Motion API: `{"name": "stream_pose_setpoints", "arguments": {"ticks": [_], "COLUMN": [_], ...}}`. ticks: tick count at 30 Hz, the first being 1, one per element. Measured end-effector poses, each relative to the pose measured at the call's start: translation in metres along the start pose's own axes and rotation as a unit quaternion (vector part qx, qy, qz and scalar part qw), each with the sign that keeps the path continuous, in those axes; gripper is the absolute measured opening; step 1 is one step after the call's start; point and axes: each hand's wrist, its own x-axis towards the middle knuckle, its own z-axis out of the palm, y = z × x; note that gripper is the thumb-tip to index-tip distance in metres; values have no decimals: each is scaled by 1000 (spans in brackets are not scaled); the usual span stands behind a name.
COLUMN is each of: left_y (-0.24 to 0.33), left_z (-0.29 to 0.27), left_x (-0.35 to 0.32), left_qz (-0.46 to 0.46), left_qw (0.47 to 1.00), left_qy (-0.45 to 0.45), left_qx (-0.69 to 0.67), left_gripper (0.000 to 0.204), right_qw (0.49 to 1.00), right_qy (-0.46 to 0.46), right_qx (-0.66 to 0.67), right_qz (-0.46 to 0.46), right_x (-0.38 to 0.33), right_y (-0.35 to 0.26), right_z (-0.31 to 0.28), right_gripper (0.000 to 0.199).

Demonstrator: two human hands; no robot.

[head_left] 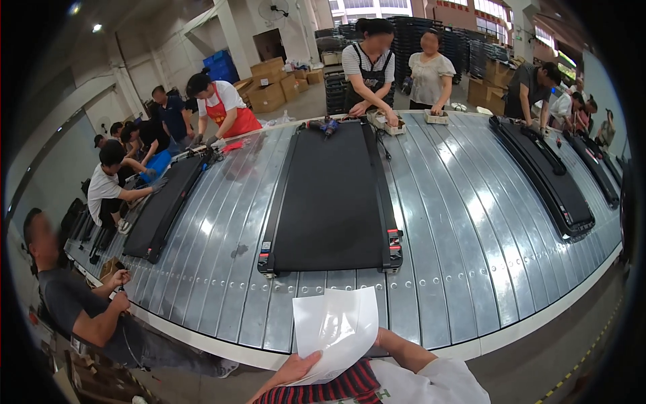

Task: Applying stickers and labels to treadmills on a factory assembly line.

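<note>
Sheet: a white sheet of paper (336, 331) is held up just below the near end of the treadmill (331, 198), over the near edge of the worktop (464, 222).
Left hand (293, 372): closed on the sheet's lower left corner, thumb laid on top of the paper.
Right hand: hidden behind the sheet; only the forearm is seen below the treadmill's near right corner, so its state cannot be told.
Treadmill: a flat black deck is laid lengthwise on the ribbed metal worktop, with red-marked end caps at the near corners.
Neighbours: further black treadmills are laid to the left (165, 205) and right (545, 178) of the middle one.
Far end: small boxes (387, 122) and a tool are set beside the treadmill's far end, where other people are standing.
Risk: the sheet is pinched by one visible corner only, so it is judged likely to bend, crease or slip.
Risk: were the sheet dropped, it could slide under the treadmill's near end.
</note>
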Motion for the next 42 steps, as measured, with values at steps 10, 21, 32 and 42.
{"name": "stream_pose_setpoints", "arguments": {"ticks": [10, 21, 32, 42], "left_y": [14, 20, 4, 13], "left_z": [-1, -5, -15, -10], "left_x": [-6, -14, -2, -14], "left_qz": [-9, -16, -6, -8], "left_qw": [999, 996, 996, 994], "left_qy": [4, -16, -62, -30], "left_qx": [50, 81, 68, 103], "left_gripper": [44, 46, 50, 49], "right_qw": [999, 996, 986, 997], "right_qy": [-2, -3, -18, 34], "right_qx": [-26, -64, -113, -73], "right_qz": [35, 64, 121, 19], "right_x": [22, 39, 65, 28], "right_y": [-1, -10, -7, -16], "right_z": [14, 28, 48, 31], "right_gripper": [33, 32, 32, 31]}}
